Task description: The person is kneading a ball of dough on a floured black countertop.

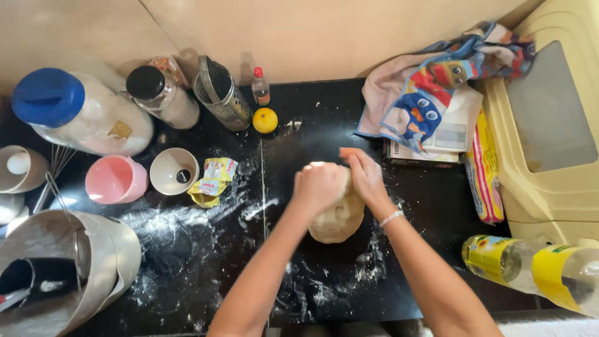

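Both my hands press a lump of dough on the floured black desk.

My left hand (319,184), clenched, bears down on the dough (338,218); my right hand (365,178) grips its far edge, steadying it on the desk (324,125).

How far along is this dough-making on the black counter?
Done, it seems: the dough is already one smooth lump, with loose flour scattered on the black counter. In hand: the left hand and right hand press into its top. Probably left: more kneading; no shaping or cutting shows yet.
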